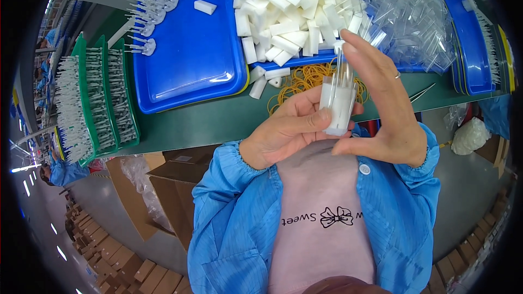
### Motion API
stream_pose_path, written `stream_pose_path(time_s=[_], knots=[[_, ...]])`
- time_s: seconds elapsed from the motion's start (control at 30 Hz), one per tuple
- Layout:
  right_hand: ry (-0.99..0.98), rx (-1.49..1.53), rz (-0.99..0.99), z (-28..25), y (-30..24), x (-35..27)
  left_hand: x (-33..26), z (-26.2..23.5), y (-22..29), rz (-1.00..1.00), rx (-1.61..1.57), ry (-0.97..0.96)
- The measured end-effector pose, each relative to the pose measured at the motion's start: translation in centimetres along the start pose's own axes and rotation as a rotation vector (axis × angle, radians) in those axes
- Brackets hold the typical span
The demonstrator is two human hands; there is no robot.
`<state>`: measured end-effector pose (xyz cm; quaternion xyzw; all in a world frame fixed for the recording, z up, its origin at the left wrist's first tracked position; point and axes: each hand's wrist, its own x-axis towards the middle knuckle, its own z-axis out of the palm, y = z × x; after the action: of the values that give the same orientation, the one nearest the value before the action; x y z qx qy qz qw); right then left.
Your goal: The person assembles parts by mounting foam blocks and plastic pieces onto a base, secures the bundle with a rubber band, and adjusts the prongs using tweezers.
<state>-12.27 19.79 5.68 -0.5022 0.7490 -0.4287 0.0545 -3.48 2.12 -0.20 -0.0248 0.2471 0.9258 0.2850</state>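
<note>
The left hand (283, 133) grips an upright, slightly tilted clear plastic sleeve with a white block inside (340, 103), thumb on its near left face, other fingers curled behind. The sleeve is held above the near edge of a dark green table (169, 135), in front of the person's chest. A slim clear piece with a white cap (339, 47) projects from the sleeve's far end. The right hand (397, 117) is spread open, index fingertip at the cap, thumb just beside the sleeve's near end; cannot tell whether the index finger presses. Beyond the hands lies a loose heap of orange-yellow rubber bands (298, 79); farther off, a large pile of white rectangular blocks (291, 8), with a pile of clear plastic sleeves (406, 19) to its right. Left of the blocks: a shallow blue plastic tray (190, 60) bearing one white block (205, 7) and, along its far left side, a row of white stemmed pieces (163, 0). Far left: green racks (84, 98) filled with similar pieces. Right: thin metal tweezers (422, 92).
</note>
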Motion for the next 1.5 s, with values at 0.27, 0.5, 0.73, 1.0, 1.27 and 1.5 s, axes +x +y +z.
stream_pose_path(time_s=[0.27,0.5,0.73,1.0,1.27,1.5], knots=[[0.018,-0.149,-0.062,1.5,0.8,-0.2,0.1,-0.8,-0.9,0.066,-0.013,0.023],[0.023,-0.115,-0.104,2.6,0.4,-0.1,0.4,-0.3,-0.8,0.064,-0.274,0.086],[-0.009,-0.159,-0.087,3.1,-0.2,0.2,0.6,-1.2,-1.4,0.012,-0.206,0.109],[0.11,0.085,0.049,1.9,1.6,1.1,-3.6,-1.9,2.7,0.481,-0.092,0.08],[0.055,-0.25,-0.057,8.2,4.1,2.0,-6.1,-2.8,3.2,0.803,0.106,0.484],[-0.022,-0.559,-0.166,11.7,5.7,2.6,-6.6,-3.1,2.8,0.79,0.132,0.456]])
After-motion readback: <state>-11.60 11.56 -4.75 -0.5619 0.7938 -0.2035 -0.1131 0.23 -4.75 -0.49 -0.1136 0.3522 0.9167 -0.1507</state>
